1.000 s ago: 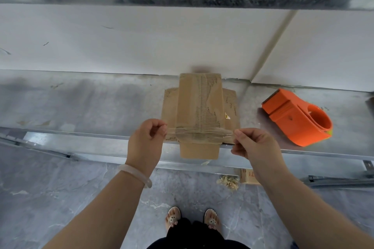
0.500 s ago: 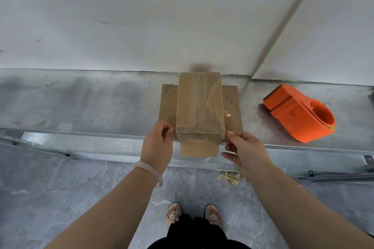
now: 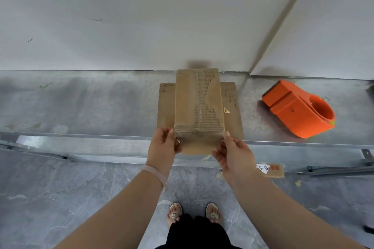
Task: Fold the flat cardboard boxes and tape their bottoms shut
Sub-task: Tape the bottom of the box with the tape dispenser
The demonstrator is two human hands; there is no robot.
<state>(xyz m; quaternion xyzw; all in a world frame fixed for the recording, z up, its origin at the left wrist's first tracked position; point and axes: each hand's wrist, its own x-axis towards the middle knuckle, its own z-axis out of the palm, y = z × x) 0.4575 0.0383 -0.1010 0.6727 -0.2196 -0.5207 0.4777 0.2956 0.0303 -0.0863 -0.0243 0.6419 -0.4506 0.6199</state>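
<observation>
Nearest the camera, well below the cardboard box [image 3: 199, 103], two feet in sandals [image 3: 175, 211] stand on the grey marbled floor [image 3: 60, 198]. Both forearms reach up toward the box, and the left wrist wears a pale bracelet [image 3: 155, 176]. Right of the box and lower, a cardboard scrap [image 3: 271, 169] with a handwritten label lies on the floor.

The left hand [image 3: 164, 143] presses the box's near left corner, thumb against the side wall and fingers curled in. The right hand [image 3: 232, 153] meets the near right corner, forefinger tip on the edge and the other fingers tucked under. Both seem to clamp a strip of clear tape there, though the film is too faint to be sure.

The box stands on the metal bench [image 3: 81, 107] at its front edge, its upper face closed and taped, the paper skin torn to show corrugation. Its inside is hidden. Flaps lie flat to its left and right, and one hangs toward the person.

Right of the box, apart from it, rests an orange tape dispenser [image 3: 297, 109], its round hollow facing up. Behind the box rise white wall panels [image 3: 141, 26].
</observation>
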